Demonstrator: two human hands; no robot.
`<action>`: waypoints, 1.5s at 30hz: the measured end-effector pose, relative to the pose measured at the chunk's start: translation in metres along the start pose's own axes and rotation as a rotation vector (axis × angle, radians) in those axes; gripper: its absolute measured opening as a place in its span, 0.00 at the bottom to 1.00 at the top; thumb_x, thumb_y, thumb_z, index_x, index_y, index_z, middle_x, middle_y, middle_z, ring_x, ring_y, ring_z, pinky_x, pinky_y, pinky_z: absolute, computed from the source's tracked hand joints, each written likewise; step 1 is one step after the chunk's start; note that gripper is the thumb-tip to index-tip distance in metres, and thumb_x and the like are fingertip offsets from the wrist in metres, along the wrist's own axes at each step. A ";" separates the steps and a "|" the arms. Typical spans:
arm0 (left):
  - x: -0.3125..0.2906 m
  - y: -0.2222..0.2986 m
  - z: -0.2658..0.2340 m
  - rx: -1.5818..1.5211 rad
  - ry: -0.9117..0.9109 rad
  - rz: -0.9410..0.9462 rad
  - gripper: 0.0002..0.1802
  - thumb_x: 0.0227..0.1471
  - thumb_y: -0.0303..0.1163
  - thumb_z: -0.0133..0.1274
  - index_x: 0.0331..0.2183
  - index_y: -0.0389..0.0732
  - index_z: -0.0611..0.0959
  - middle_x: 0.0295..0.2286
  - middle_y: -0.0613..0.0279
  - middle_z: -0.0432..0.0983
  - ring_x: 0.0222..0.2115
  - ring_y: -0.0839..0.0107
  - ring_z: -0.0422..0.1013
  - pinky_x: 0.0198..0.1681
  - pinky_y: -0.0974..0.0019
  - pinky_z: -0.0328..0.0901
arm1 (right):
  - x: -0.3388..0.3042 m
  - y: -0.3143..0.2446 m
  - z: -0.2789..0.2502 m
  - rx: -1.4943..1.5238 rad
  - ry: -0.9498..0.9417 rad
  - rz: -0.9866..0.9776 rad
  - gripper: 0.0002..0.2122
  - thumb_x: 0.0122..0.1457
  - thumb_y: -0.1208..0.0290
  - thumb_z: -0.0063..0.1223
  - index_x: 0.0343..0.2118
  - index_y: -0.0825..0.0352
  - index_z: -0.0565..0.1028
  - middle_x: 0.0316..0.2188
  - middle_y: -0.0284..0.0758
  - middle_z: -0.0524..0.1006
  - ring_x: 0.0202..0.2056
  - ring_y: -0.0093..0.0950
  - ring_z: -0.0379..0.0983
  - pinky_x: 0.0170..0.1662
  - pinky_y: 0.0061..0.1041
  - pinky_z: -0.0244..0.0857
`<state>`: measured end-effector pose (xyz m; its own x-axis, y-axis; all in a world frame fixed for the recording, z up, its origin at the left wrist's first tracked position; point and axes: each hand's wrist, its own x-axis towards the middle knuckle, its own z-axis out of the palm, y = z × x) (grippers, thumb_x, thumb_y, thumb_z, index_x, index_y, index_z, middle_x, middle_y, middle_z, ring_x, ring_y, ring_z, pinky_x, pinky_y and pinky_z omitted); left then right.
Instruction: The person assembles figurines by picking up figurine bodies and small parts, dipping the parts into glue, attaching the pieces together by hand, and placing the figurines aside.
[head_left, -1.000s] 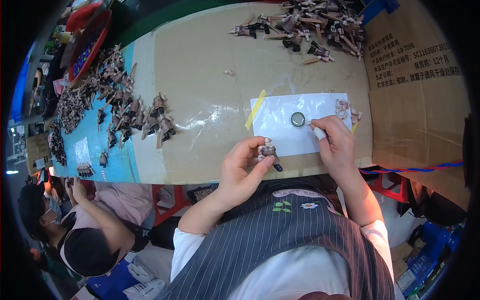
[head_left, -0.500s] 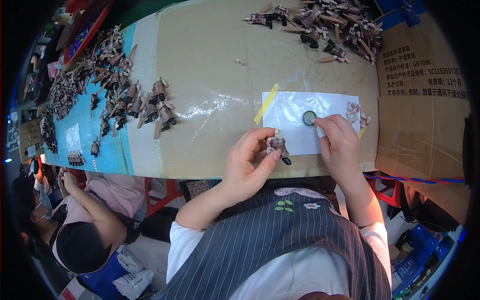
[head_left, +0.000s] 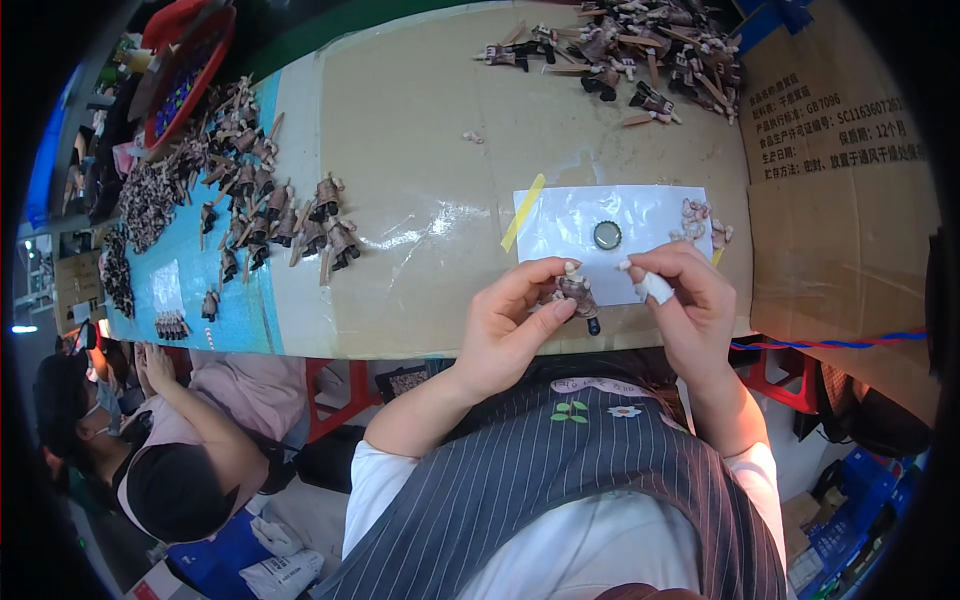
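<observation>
My left hand (head_left: 515, 320) grips a small figurine (head_left: 577, 294) with a brown coat, pale top and dark boots, over the near edge of a white sheet (head_left: 560, 215). Between the thumb and finger of my right hand (head_left: 692, 305) is a tiny pale piece (head_left: 625, 265), a short gap right of the figurine. White tape (head_left: 655, 287) is wrapped round a digit of that hand. Just beyond my fingertips a bottle cap (head_left: 607, 235) lies on the sheet, its hollow side up. Several small pale pieces (head_left: 693, 220) are heaped at the sheet's right side.
Figurines with wooden sticks lie piled at the far right (head_left: 655, 55) and left (head_left: 255, 200). A cardboard box (head_left: 840, 230) borders the table on the right. Yellow tape (head_left: 523, 212) holds the sheet. Another person (head_left: 200, 430) sits at the left; a red basket (head_left: 190, 75) stands far left.
My right hand has drawn back from the bottle cap toward me, with the tiny pale piece now in plain sight. My left hand still holds the figurine. The whole view has shifted slightly.
</observation>
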<state>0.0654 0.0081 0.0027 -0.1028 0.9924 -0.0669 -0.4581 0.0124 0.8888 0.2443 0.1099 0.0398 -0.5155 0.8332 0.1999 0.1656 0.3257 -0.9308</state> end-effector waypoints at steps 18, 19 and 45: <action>0.007 0.001 0.017 0.513 -0.062 0.182 0.16 0.50 0.18 0.53 0.44 0.31 0.77 0.39 0.54 0.75 0.40 0.68 0.73 0.43 0.68 0.67 | -0.018 -0.001 -0.010 -0.122 -0.113 -0.077 0.17 0.43 0.89 0.48 0.39 0.72 0.76 0.30 0.42 0.76 0.31 0.37 0.74 0.35 0.29 0.68; 0.008 0.003 0.017 0.525 -0.089 0.168 0.17 0.50 0.16 0.52 0.45 0.30 0.77 0.41 0.53 0.75 0.41 0.68 0.72 0.44 0.68 0.67 | -0.018 -0.003 -0.013 -0.123 -0.114 -0.075 0.17 0.43 0.89 0.48 0.39 0.72 0.76 0.30 0.42 0.76 0.31 0.37 0.74 0.35 0.29 0.68; -0.004 0.004 0.047 0.805 -0.026 0.438 0.20 0.44 0.12 0.53 0.43 0.26 0.76 0.35 0.44 0.76 0.33 0.54 0.75 0.38 0.62 0.69 | -0.034 -0.016 -0.013 -0.396 -0.088 -0.430 0.23 0.37 0.87 0.51 0.43 0.79 0.73 0.24 0.38 0.70 0.24 0.34 0.69 0.25 0.29 0.64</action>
<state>0.1055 0.0102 0.0276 -0.0981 0.9306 0.3525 0.3721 -0.2942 0.8803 0.2703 0.0828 0.0516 -0.6712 0.5544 0.4921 0.2187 0.7824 -0.5831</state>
